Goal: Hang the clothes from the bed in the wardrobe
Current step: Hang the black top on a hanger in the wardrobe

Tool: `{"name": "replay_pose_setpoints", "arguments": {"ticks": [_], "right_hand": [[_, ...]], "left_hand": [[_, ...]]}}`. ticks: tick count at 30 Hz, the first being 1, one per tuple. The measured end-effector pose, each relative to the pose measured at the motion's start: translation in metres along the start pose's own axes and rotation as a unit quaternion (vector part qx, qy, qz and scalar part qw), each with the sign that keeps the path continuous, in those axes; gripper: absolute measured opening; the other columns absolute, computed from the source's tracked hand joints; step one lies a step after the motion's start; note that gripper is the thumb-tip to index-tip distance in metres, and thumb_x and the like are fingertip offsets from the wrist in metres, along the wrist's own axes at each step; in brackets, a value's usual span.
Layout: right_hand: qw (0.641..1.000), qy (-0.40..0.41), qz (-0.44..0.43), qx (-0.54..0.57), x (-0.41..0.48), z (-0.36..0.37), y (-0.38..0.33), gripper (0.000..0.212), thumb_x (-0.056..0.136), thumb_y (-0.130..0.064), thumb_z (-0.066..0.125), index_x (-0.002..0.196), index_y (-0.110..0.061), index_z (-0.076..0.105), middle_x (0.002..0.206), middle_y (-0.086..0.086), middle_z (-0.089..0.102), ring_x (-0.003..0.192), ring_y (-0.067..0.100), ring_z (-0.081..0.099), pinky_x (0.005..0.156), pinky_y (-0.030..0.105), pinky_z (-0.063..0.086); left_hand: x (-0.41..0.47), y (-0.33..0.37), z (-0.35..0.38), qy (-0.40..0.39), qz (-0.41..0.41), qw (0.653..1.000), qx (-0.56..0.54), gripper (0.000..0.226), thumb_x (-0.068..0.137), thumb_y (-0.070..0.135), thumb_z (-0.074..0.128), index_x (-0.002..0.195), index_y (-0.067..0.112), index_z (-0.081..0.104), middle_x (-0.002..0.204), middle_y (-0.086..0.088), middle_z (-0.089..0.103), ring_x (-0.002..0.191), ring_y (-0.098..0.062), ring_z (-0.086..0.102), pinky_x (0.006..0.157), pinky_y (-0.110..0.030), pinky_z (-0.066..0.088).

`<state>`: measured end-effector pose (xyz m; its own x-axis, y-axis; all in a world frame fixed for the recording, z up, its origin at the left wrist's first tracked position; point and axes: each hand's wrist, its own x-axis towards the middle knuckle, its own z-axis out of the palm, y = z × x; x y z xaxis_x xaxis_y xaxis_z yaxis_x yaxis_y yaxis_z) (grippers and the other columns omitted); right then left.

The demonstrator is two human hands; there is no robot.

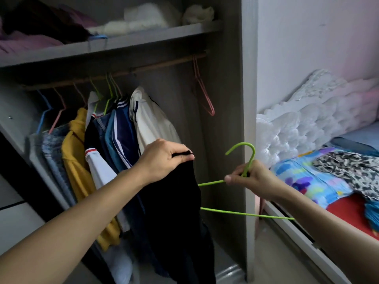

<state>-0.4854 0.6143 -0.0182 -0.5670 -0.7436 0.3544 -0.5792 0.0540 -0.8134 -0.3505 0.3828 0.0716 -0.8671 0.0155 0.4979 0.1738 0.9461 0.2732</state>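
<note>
Nearest, the 2 hands work close together. The left hand (164,158), to the left of the green hanger (246,213), is clenched on the upper edge of a black garment (172,212), which hangs down from the fist. The right hand (252,179) grasps the green hanger at its neck, with the fingers curled round the wire just below the hook and the thumb stretched out to the left. The left side of the hanger disappears at the edge of the black garment; whether it is inside, I cannot tell. Behind and left of the hanger, hung clothes (114,140) fill the rail (160,64) of the wardrobe (231,99). Above the hanger, 1 pink hanger (205,97) hangs alone. Right of the hanger stands the bed (348,214), with a coloured cloth (303,177) and a spotted cloth (348,171) on it.
</note>
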Motion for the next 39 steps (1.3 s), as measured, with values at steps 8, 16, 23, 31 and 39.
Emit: {"name": "replay_pose_setpoints", "arguments": {"ticks": [8,16,23,31,39], "right_hand": [[0.967,-0.159,0.119,0.157,0.009,0.037,-0.011,0.047,0.076,-0.036,0.080,0.120,-0.028,0.066,0.082,0.010,0.062,0.067,0.019,0.053,0.057,0.031,0.040],[0.978,-0.074,0.006,0.195,0.016,0.047,-0.030,0.027,0.089,-0.025,0.065,0.082,0.001,0.073,0.049,-0.004,0.046,0.045,0.008,0.036,0.044,0.016,0.029],[0.957,-0.081,0.039,0.275,0.012,0.050,-0.025,0.025,0.087,-0.033,0.069,0.076,-0.011,0.075,0.049,0.004,0.032,0.043,0.012,0.027,0.040,0.019,0.018],[0.936,-0.044,0.038,0.346,0.010,0.042,-0.030,0.058,0.062,-0.061,0.081,0.080,-0.007,0.073,0.047,0.003,0.030,0.041,0.011,0.024,0.041,0.016,0.019],[0.925,-0.026,0.039,0.377,0.000,0.027,-0.036,0.061,0.055,-0.062,0.084,0.080,-0.008,0.072,0.047,0.001,0.027,0.042,0.011,0.021,0.040,0.014,0.019]], "left_hand": [[0.009,0.013,0.020,0.021,0.014,0.993,-0.115,0.026,0.085,0.038,0.063,0.088,0.015,0.075,0.079,0.003,0.069,0.078,-0.014,0.066,0.074,-0.041,0.051],[-0.004,-0.020,-0.009,-0.014,0.027,0.990,0.141,0.060,0.086,0.069,0.036,0.071,0.015,0.058,0.065,0.003,0.050,0.063,-0.017,0.051,0.060,-0.040,0.046],[-0.020,-0.025,-0.050,0.010,0.060,0.955,0.291,0.058,0.091,0.066,0.024,0.058,0.020,0.037,0.051,0.000,0.053,0.054,-0.029,0.055,0.051,-0.031,0.032],[-0.025,-0.008,-0.078,0.096,-0.071,0.985,-0.121,0.003,0.073,0.012,0.043,0.076,0.011,0.044,0.064,-0.012,0.042,0.056,-0.017,0.038,0.052,-0.035,0.030],[-0.038,-0.024,-0.074,0.088,-0.223,0.904,-0.354,0.034,0.071,0.031,0.081,0.091,0.012,0.061,0.083,-0.003,0.067,0.075,-0.011,0.063,0.065,-0.019,0.048]]}}
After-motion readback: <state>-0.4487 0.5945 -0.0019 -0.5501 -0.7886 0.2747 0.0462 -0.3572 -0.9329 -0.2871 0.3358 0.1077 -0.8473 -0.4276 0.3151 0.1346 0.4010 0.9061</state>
